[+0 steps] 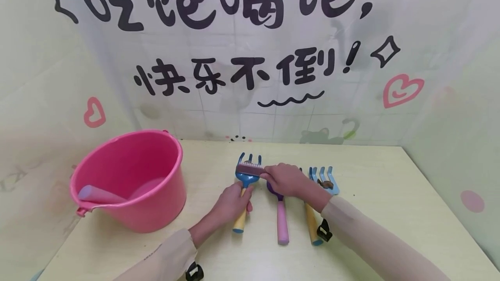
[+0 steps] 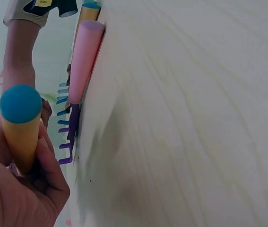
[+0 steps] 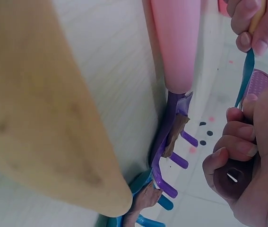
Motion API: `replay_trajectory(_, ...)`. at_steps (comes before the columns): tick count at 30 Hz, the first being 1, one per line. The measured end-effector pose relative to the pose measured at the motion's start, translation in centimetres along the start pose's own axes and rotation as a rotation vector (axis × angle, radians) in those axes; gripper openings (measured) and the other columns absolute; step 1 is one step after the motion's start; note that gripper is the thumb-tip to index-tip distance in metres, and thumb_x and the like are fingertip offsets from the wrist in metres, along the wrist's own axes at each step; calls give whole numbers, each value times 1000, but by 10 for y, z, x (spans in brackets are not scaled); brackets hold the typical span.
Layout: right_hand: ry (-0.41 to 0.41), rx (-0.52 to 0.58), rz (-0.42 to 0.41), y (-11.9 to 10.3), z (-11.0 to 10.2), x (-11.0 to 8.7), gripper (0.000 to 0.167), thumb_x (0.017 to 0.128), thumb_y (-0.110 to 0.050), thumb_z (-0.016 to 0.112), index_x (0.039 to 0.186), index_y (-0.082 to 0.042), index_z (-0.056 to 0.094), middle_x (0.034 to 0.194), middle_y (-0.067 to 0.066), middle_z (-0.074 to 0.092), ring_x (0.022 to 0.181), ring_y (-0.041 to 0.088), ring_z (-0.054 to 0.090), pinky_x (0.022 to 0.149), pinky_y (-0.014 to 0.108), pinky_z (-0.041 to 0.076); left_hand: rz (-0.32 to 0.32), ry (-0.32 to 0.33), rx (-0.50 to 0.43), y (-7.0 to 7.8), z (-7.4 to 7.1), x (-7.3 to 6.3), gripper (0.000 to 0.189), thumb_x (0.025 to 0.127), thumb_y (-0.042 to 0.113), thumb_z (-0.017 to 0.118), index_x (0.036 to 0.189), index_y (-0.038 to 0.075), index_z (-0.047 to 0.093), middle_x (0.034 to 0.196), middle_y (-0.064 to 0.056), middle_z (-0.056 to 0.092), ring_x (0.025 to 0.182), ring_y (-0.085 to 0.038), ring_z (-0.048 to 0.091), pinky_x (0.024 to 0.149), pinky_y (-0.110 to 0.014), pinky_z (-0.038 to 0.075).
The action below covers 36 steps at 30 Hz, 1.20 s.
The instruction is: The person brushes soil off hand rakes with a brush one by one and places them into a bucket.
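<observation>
Nearest the right wrist camera, a yellow handle [image 3: 44, 109] looms blurred, cut off at the top and left edges. From the head, that handle lies on the pale table [image 1: 375, 224], most of its tool's head hidden behind the right hand [image 1: 287, 180].

The left hand [image 1: 230, 203] grips a blue fork [image 1: 247, 179] by its yellow handle, just below the head, held in the middle of the table. The right hand's fingers are curled round the handle of a dark reddish brush [image 1: 251, 170], whose bristled end crosses the fork's head and covers part of it; whether the two touch cannot be told.

Between the hands lies a purple fork [image 1: 282, 224] with a pink handle, its tines also covered from the head; the right wrist view shows them beside a brown piece [image 3: 175, 136]. Farther right, a light blue rake [image 1: 333, 187] bears a brown lump, its handle hidden by the right arm. At left, a pink bucket [image 1: 160, 198] conceals the lower end of a lavender rod [image 1: 100, 194].
</observation>
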State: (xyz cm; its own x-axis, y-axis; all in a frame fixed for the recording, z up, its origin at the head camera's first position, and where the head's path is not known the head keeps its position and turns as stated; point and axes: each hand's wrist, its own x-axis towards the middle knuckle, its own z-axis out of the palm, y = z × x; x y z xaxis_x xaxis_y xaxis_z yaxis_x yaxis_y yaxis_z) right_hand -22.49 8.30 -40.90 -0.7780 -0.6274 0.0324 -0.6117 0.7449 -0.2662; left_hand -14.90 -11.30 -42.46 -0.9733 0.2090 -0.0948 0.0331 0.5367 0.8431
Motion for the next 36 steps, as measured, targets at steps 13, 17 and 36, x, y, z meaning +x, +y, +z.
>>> replay_trajectory(13, 5, -35, 0, -5, 0, 2, 30, 108, -34, 51, 96, -10, 66, 72, -2, 55, 60, 15, 51, 55, 31, 44, 21, 41, 20, -2, 0, -4, 22, 109, 20, 49, 93, 4, 50, 62, 0, 61, 49, -14, 59, 48, -28, 47)
replay_trajectory(17, 2, -46, 1, -5, 2, 2, 30, 108, -33, 52, 101, -9, 68, 74, -1, 57, 61, 14, 51, 55, 31, 44, 17, 39, 35, -4, 0, -4, 22, 109, 20, 48, 94, 4, 50, 62, 0, 61, 49, -14, 59, 48, -29, 47)
replay_trajectory(36, 23, -127, 131, -3, 0, 13, 29, 108, -37, 49, 93, -15, 59, 70, 0, 54, 59, 17, 51, 49, 31, 41, 5, 41, 58, -1, 0, -1, 22, 108, 19, 50, 91, 4, 50, 60, 0, 61, 48, -15, 60, 49, -29, 46)
